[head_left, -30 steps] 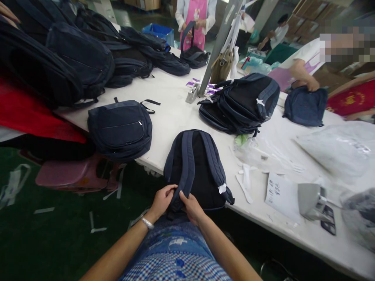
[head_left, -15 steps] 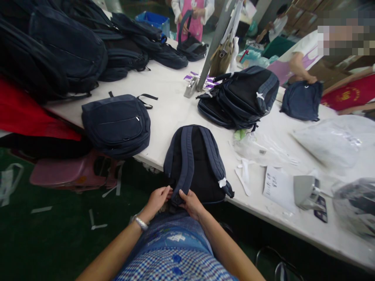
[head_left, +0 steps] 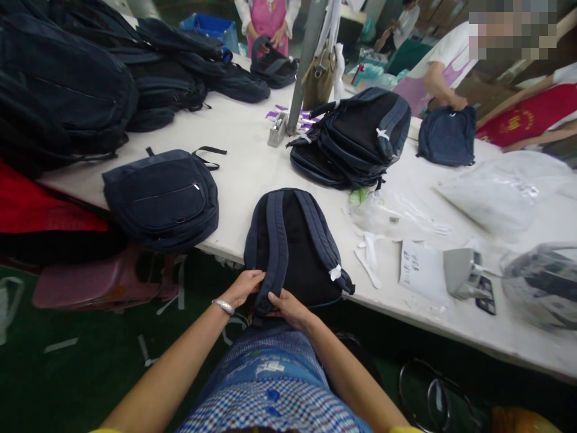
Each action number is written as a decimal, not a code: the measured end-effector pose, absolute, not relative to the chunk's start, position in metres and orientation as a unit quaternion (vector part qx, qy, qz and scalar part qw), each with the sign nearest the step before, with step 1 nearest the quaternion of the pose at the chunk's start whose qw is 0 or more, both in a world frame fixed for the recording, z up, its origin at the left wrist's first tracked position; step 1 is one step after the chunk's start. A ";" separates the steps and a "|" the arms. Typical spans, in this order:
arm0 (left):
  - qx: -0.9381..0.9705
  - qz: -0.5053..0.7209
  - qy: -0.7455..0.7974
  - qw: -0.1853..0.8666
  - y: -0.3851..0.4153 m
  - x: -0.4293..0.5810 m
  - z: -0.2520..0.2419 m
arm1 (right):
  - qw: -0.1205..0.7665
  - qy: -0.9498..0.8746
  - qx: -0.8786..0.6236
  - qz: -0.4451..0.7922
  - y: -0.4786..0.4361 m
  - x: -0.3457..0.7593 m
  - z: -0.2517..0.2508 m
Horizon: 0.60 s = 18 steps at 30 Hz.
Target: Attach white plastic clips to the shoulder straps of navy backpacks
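Note:
A dark navy backpack (head_left: pixel 297 240) lies straps-up at the near edge of the white table (head_left: pixel 252 162). My left hand (head_left: pixel 244 285) and my right hand (head_left: pixel 288 307) both pinch the lower end of its left shoulder strap (head_left: pixel 274 246), fingers closed round it. A small white tag (head_left: pixel 335 273) hangs on the other strap. A metal bracelet sits on my left wrist.
Another navy backpack (head_left: pixel 162 198) lies left of mine, a stack of several (head_left: pixel 356 138) behind it, a big pile (head_left: pixel 90 78) at far left. Paper sheet (head_left: pixel 417 270), plastic bags (head_left: pixel 505 186) and a grey device (head_left: pixel 464 273) lie right. Two people handle bags across the table. A pink stool (head_left: pixel 103 282) stands below.
My hands have kept their grip on the strap end. The view has shifted a little down and right; the person in pink has set a bag on the table.

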<state>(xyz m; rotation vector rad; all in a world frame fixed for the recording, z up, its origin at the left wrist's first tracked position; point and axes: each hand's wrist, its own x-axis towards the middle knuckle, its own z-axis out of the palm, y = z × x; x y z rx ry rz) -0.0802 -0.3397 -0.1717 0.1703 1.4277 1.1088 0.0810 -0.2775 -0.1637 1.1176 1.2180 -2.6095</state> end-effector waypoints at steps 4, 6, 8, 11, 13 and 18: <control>0.126 0.477 0.598 0.631 -0.341 -0.082 -0.164 | -0.002 0.394 0.385 -0.835 -0.285 0.076 -0.171; 0.118 0.481 0.576 0.651 -0.341 -0.083 -0.163 | 0.007 0.404 0.379 -0.833 -0.287 0.070 -0.174; 0.105 0.490 0.550 0.668 -0.340 -0.084 -0.163 | 0.021 0.412 0.374 -0.831 -0.287 0.064 -0.177; 0.149 0.484 0.575 0.643 -0.338 -0.086 -0.160 | 0.008 0.412 0.404 -0.817 -0.288 0.055 -0.182; 0.211 0.458 0.616 0.605 -0.336 -0.089 -0.157 | -0.024 0.389 0.421 -0.819 -0.291 0.053 -0.183; 0.278 0.403 0.662 0.568 -0.331 -0.094 -0.156 | -0.065 0.285 0.404 -0.867 -0.296 0.056 -0.175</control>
